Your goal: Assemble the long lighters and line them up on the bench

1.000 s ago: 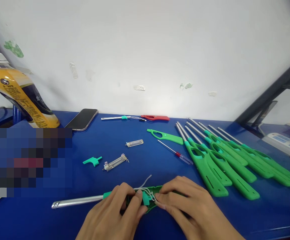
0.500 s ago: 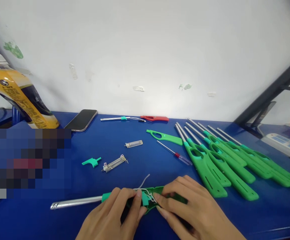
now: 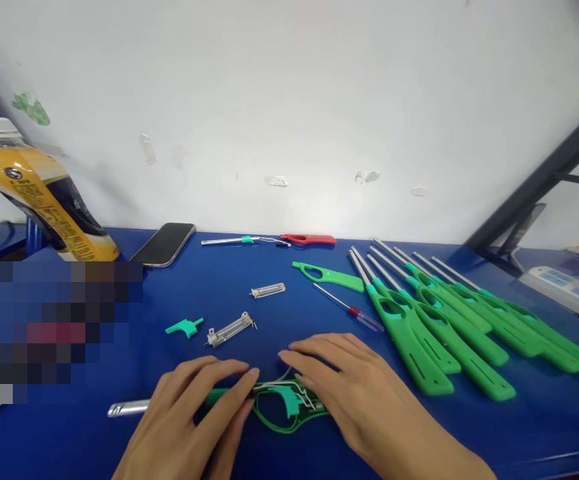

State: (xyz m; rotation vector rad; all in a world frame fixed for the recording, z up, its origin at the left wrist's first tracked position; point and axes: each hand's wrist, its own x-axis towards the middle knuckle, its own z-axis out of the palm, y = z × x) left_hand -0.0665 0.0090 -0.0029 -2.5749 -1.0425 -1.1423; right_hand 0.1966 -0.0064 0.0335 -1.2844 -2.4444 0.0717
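Note:
An opened green gas lighter (image 3: 274,425) lies before me on the blue table, its half shell showing thin white wires and a teal trigger (image 3: 290,402). My left hand (image 3: 196,407) is closed around its front end, where the metal tube (image 3: 128,408) sticks out to the left. Over the handle end is my right hand (image 3: 352,393), closed on the shell; its fingertips are by the wires and its thumb is hidden. Beyond the hands are a loose teal trigger (image 3: 185,327) and two clear gas tanks, one nearer (image 3: 230,330) and one farther (image 3: 268,290).
At right lie several green lighters (image 3: 439,333). A screwdriver (image 3: 364,319) and a green half shell (image 3: 334,277) are left of them. A red lighter shell (image 3: 312,239) with tube and wires lies by the wall. A phone (image 3: 165,244) and a yellow bottle (image 3: 52,193) stand left.
My left hand has slid left along the lighter, uncovering the trigger and loop. My right fingers have lifted off the inner wires and now reach farther over the shell.

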